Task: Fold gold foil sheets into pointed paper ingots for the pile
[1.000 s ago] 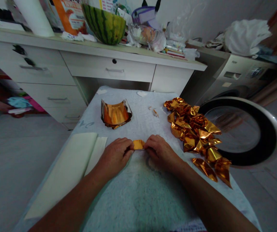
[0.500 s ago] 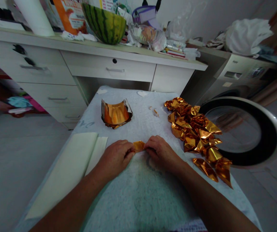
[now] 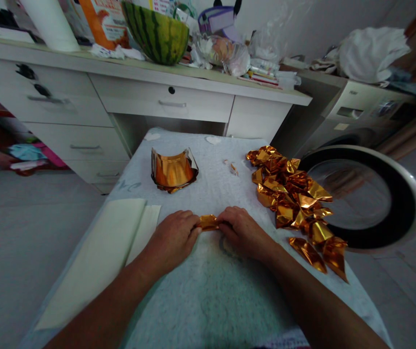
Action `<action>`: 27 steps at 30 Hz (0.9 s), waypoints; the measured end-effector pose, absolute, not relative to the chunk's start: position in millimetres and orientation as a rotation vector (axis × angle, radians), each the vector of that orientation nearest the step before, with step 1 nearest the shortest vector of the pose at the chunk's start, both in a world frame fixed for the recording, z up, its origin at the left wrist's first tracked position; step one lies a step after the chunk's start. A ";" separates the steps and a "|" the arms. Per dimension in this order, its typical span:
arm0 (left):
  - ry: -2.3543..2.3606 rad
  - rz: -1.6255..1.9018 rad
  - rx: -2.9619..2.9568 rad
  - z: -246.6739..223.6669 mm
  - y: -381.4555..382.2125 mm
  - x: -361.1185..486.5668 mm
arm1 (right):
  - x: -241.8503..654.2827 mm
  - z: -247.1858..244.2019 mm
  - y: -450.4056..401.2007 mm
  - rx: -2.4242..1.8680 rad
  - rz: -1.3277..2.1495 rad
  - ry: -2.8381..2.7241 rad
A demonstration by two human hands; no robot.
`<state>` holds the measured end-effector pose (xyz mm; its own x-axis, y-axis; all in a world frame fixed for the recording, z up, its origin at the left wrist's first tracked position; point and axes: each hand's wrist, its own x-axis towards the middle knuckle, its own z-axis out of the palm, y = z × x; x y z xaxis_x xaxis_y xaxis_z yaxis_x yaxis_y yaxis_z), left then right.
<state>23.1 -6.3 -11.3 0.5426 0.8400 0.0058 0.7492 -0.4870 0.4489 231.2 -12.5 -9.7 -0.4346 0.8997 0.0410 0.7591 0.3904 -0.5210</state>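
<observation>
A small strip of gold foil paper [image 3: 208,222] is stretched between my hands, low over the cloth-covered table [image 3: 208,286]. My left hand [image 3: 176,236] pinches its left end, and my right hand [image 3: 243,231] pinches the right end. My fingertips hide both ends of the strip. Beyond my left hand, a curved stack of gold foil sheets [image 3: 174,170] rests on the cloth. To the right of my right hand spreads a pile of folded gold foil pieces [image 3: 297,189]. Tiny scraps [image 3: 234,168] lie between stack and pile.
Pale paper sheets [image 3: 95,257] lie along the table's left side. Behind the table stands a white desk [image 3: 164,99] with a cut watermelon [image 3: 157,36] on top. At the right, a washing machine's round door [image 3: 363,198] hangs open beside the table edge.
The foil strip between my fingers looks narrower and flatter, and a little more of its length shows. Both hands stay in nearly the same place, still pinching its ends.
</observation>
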 end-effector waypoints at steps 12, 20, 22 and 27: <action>1.391 0.335 2.374 -13.2 -5.5 21.2 | 228.7 -10.4 -10.0 -1.495 0.748 -2.148; 1.382 0.337 2.366 -15.2 -4.9 21.2 | 228.5 -9.3 -10.1 -1.529 0.688 -2.240; 1.374 0.323 2.374 -15.3 -4.8 21.5 | 228.2 -7.8 -11.2 -1.545 0.679 -2.253; 1.384 0.265 2.401 -14.9 -5.5 23.2 | 226.4 -5.3 -12.7 -1.584 0.650 -2.272</action>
